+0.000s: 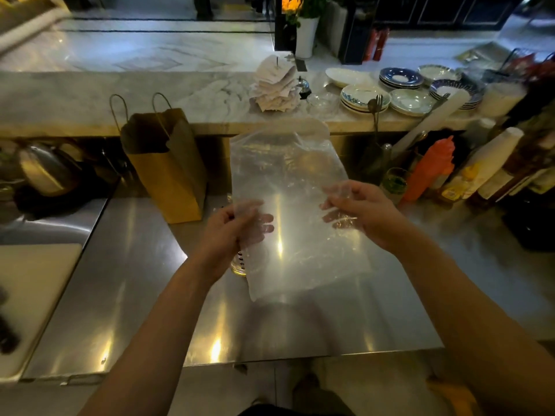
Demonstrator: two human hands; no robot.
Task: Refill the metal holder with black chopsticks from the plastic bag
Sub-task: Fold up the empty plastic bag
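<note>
left hand (237, 226): fingers curled, pinching the left edge of a clear plastic bag (294, 205). right hand (357, 211): fingers bent, gripping the bag's right edge, thin film bunched over the fingertips. the bag: held up between both hands above a stainless steel counter (135, 295), tilted away from the viewer, looking empty; the counter's glare shows through it. black chopsticks and the metal holder: cannot be made out with certainty. small glass jar (238, 265): partly hidden under the left wrist and the bag's lower left corner, on the counter. brown paper bag (165, 166): upright with twine handles, standing just behind and left of the plastic bag. orange squeeze bottle (429, 169): to the right, among bottles and a stack of white cups (492, 154). kettle (45, 172): metal, at far left. white cutting board (33, 292): lower left. marble ledge (120, 97): behind the counter, carrying a pile of paper slips (276, 85) on a spike and stacked plates (399, 85) to the right.
</note>
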